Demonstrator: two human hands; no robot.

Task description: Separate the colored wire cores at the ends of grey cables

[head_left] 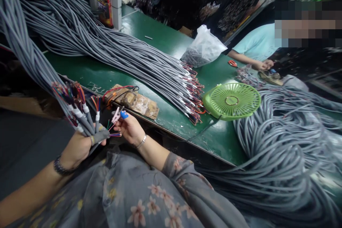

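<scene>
- the left hand, its thumb in a grey finger cover, is closed round several grey multi-core cables at the near left, just off the green table.
- the right hand is apart from it but near, its fingertips pinching a small pale pink piece, a blue finger cover beside it; whether it also grips a wire cannot be told.
- done, it seems: several held ends have their jackets off, white sleeves on and coloured cores fanned out.
- apparently in hand: one end whose thin cores point right, towards the right hand.
- the large cable bundle across the table's middle also shows bared, white-sleeved ends.
- how much is left is unclear; the ends of the coiled cables at the right are mostly hidden.
</scene>
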